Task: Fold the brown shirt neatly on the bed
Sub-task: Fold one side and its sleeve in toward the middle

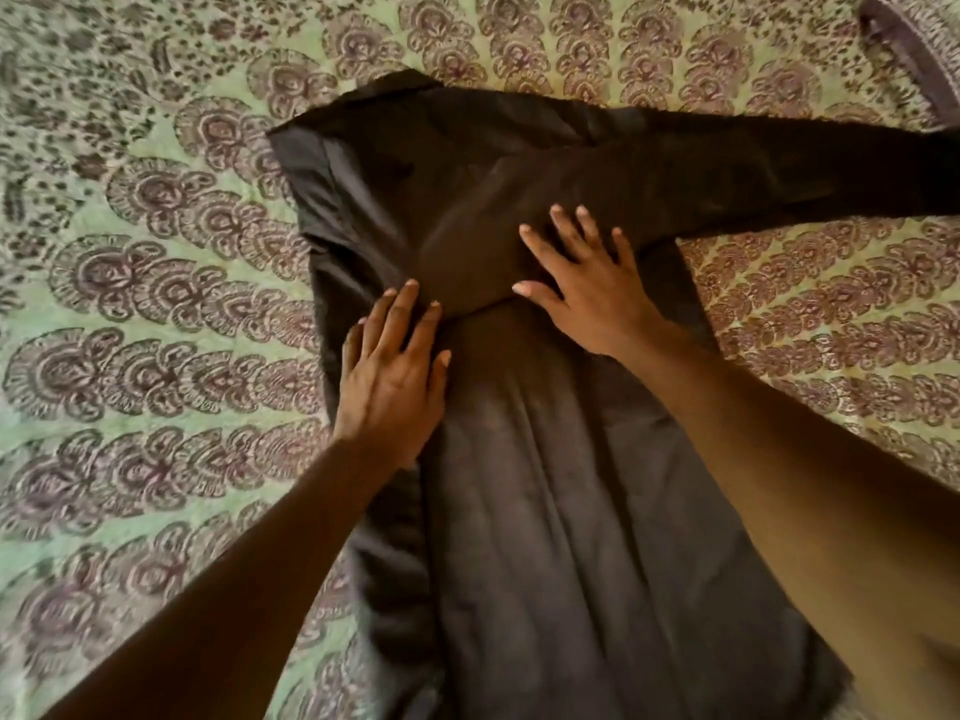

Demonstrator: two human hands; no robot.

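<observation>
Both forearms reach in. Left hand (392, 374) and right hand (589, 288): fingers spread, pressing flat on brown shirt (571, 511), laid lengthwise on patterned bed (156, 304). One sleeve folded across; other sleeve (805, 174) outstretched. Folding judged early.

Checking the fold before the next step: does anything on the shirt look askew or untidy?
Yes. One sleeve still sticks out flat to the right while the other lies folded under both hands, left hand and right hand; the brown shirt shows lengthwise wrinkles.
</observation>
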